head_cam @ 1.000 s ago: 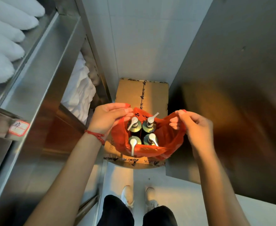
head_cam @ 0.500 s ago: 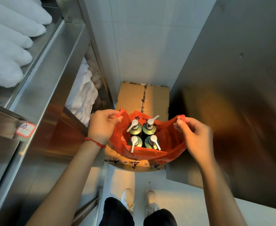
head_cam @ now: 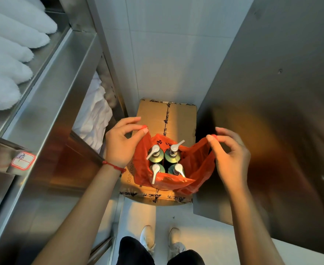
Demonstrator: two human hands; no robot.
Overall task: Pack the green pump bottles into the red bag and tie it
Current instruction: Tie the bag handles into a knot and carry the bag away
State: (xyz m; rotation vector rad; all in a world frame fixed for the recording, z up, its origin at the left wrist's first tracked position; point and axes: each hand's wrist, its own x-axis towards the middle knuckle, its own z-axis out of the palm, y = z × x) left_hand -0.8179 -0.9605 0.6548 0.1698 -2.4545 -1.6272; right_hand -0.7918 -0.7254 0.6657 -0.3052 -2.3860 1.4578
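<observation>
A red plastic bag [head_cam: 199, 165] stands open on a taped cardboard box [head_cam: 180, 119]. Inside it several green pump bottles [head_cam: 171, 159] stand upright in a tight block, their silver pump heads showing. My left hand [head_cam: 121, 146] pinches the bag's left top corner between thumb and forefinger. My right hand [head_cam: 231, 159] pinches the right top corner the same way. The two hands hold the bag's mouth stretched wide, so the bottles' tops are in plain view while their bodies are hidden by the bag's walls.
A steel shelf unit [head_cam: 48, 104] stands close on the left, with rolled white towels [head_cam: 8, 60] on top and folded white cloth [head_cam: 94, 115] below. A steel panel [head_cam: 272, 111] closes the right side. A tiled wall rises behind the box. My feet stand on the floor below.
Both hands have shifted from gripping the bag's rim to pinching its top corners, and the corners have risen and spread further apart. The bottles have not moved.
</observation>
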